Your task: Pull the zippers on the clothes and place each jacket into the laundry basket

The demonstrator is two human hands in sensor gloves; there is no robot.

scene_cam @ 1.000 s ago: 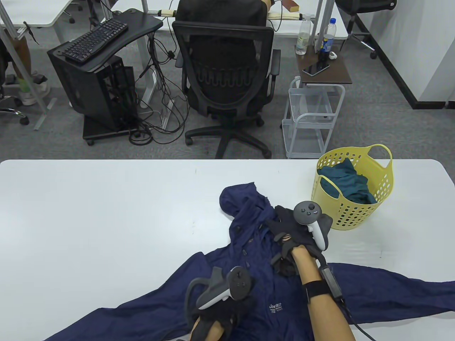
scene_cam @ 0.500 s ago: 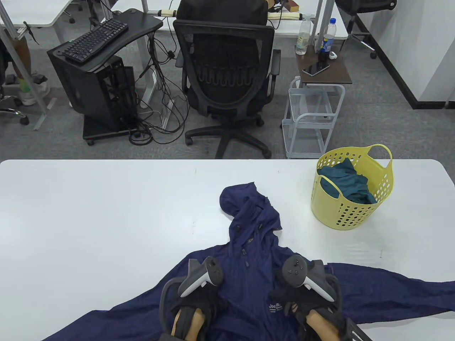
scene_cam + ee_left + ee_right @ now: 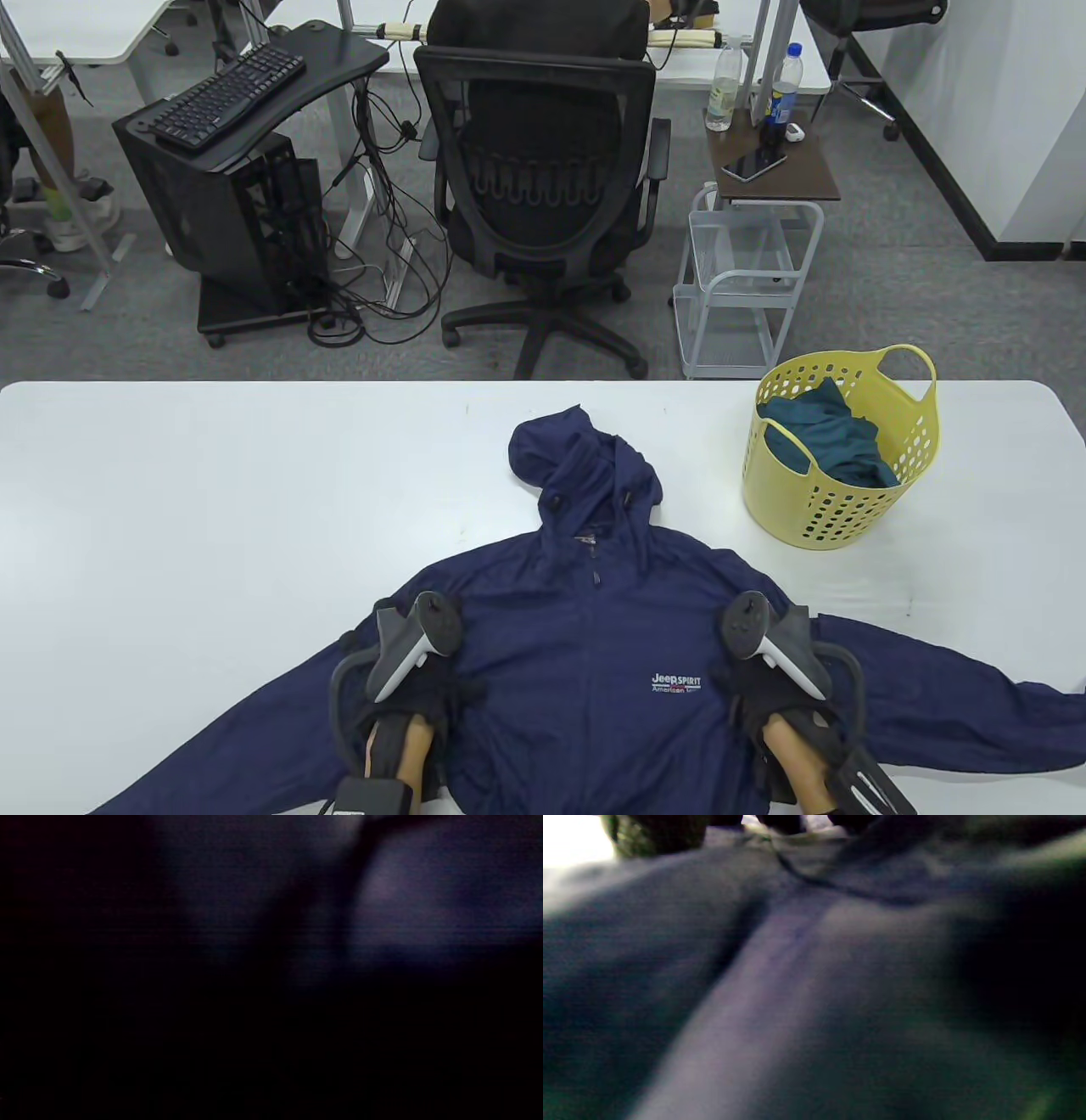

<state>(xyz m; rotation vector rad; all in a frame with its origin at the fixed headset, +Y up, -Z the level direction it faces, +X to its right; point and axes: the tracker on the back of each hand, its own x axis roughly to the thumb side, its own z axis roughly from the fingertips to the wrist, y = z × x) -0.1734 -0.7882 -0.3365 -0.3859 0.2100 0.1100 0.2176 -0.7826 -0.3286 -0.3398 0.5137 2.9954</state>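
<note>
Across the near half of the white table (image 3: 212, 475) lies the navy hooded zip-front jacket (image 3: 585, 645), chest up and sleeves splayed, which we judge readies it for lifting. We rest our left hand (image 3: 424, 688) and right hand (image 3: 764, 692) on its sides; whether the fingers grip cloth, we cannot tell. Beyond, the yellow perforated plastic laundry basket (image 3: 920, 463) holds a teal garment (image 3: 827, 437).

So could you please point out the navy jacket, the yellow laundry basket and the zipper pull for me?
navy jacket (image 3: 585, 671), table view, on the chest panel beside the logo.
yellow laundry basket (image 3: 857, 501), table view, on its perforated front wall.
zipper pull (image 3: 596, 580), table view, on the small tab below the collar.
</note>
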